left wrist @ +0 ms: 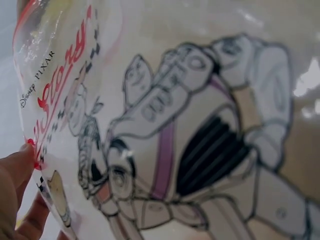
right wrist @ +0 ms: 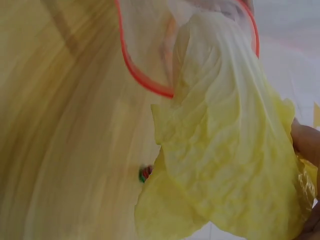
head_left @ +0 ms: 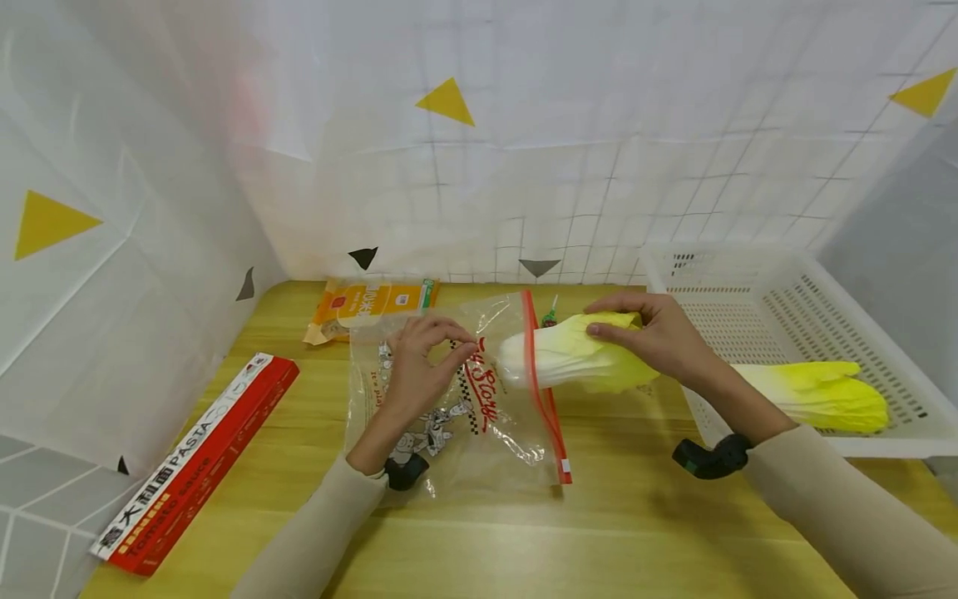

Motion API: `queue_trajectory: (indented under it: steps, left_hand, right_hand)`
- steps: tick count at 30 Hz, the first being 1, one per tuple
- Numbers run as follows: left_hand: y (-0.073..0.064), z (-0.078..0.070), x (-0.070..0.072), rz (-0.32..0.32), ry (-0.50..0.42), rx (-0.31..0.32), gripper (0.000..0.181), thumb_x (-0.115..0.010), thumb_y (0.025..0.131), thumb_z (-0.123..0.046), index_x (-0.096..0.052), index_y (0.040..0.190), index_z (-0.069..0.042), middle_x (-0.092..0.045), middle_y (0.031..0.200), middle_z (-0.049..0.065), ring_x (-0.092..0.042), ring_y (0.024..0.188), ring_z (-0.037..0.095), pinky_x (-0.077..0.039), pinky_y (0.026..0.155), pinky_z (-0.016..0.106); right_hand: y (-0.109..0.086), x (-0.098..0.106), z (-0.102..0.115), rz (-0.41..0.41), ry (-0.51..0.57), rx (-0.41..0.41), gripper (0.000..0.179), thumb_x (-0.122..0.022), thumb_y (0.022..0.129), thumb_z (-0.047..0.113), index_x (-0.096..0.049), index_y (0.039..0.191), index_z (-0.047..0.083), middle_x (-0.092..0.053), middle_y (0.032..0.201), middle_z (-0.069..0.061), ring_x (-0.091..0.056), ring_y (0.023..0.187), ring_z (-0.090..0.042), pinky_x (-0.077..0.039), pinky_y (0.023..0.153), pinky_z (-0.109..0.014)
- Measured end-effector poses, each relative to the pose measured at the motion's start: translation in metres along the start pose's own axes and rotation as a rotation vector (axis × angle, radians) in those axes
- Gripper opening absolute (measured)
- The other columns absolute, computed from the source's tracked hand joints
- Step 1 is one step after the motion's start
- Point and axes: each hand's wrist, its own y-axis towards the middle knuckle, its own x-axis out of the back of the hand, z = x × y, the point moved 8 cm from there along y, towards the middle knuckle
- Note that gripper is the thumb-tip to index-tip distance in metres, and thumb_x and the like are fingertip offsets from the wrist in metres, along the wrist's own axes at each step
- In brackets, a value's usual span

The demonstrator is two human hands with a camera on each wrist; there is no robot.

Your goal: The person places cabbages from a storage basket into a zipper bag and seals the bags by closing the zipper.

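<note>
A clear zip bag (head_left: 449, 453) with cartoon print and a red zip edge is held up over the table. My left hand (head_left: 422, 362) pinches its film between thumb and fingertips; the left wrist view shows the thumb at the red lettering on the bag (left wrist: 150, 150). By its yellow leafy end, my right hand (head_left: 651, 333) grips a napa cabbage (head_left: 591, 353). The white stem end of the cabbage (right wrist: 215, 75) lies inside the bag's red-edged mouth, while the leaves are outside. A second napa cabbage (head_left: 816, 395) lies in the white basket, partly behind my right forearm.
At the right stands the white perforated basket (head_left: 718, 299). A red and white pasta box (head_left: 198, 462) lies at the left, and an orange food packet (head_left: 374, 304) is behind the bag. Near the right hand sits a small green-wrapped lollipop (head_left: 550, 316). White sheeting (head_left: 524, 200) encloses the back.
</note>
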Motion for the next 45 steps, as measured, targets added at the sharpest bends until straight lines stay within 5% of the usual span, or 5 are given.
queue_trajectory:
  steps: [7,15,22,31,45]
  left_hand:
    - [0.0,-0.006,-0.001,-0.012,0.02,-0.04,0.006,-0.078,0.09,-0.024,-0.079,0.093,-0.019,-0.073,0.106,0.0,-0.055,0.111,0.021,-0.018,0.1,0.053]
    - [0.0,-0.008,-0.001,-0.017,0.019,-0.065,0.009,-0.078,0.091,-0.025,-0.079,0.092,-0.017,-0.072,0.105,-0.001,-0.054,0.111,0.021,-0.016,0.101,0.055]
    - [-0.001,-0.012,-0.001,-0.02,0.015,-0.074,0.007,-0.079,0.09,-0.022,-0.079,0.092,-0.015,-0.072,0.104,0.001,-0.055,0.112,0.023,-0.016,0.102,0.056]
    - [-0.003,-0.009,-0.003,-0.02,0.025,-0.07,0.006,-0.08,0.089,-0.023,-0.079,0.092,-0.018,-0.071,0.105,-0.001,-0.054,0.114,0.02,-0.016,0.099,0.051]
    - [-0.002,-0.004,-0.003,-0.014,0.042,-0.038,0.007,-0.079,0.09,-0.025,-0.079,0.092,-0.018,-0.073,0.106,0.001,-0.054,0.112,0.022,-0.014,0.105,0.058]
  right_hand:
    - [0.001,-0.016,-0.009,0.049,0.101,-0.118,0.04,-0.074,0.094,0.036,-0.072,0.126,0.012,-0.064,0.138,-0.007,-0.052,0.086,-0.007,-0.041,0.063,-0.03]
    - [0.003,-0.037,-0.019,0.089,0.227,-0.196,0.046,-0.074,0.094,0.034,-0.068,0.13,0.006,-0.059,0.143,-0.01,-0.049,0.132,-0.024,-0.047,0.094,-0.033]
    - [0.005,-0.054,-0.021,0.046,0.217,-0.177,0.039,-0.079,0.09,0.033,-0.074,0.122,0.011,-0.068,0.134,-0.008,-0.054,0.098,-0.012,-0.042,0.064,-0.026]
    - [-0.003,-0.085,-0.028,0.053,0.288,-0.2,0.035,-0.078,0.091,0.032,-0.076,0.122,0.016,-0.07,0.132,-0.005,-0.055,0.113,-0.017,-0.044,0.066,-0.024]
    - [-0.018,-0.101,-0.02,0.119,0.159,0.104,0.036,-0.073,0.095,0.021,-0.069,0.13,0.02,-0.07,0.13,-0.002,-0.061,0.109,-0.017,-0.051,0.081,-0.032]
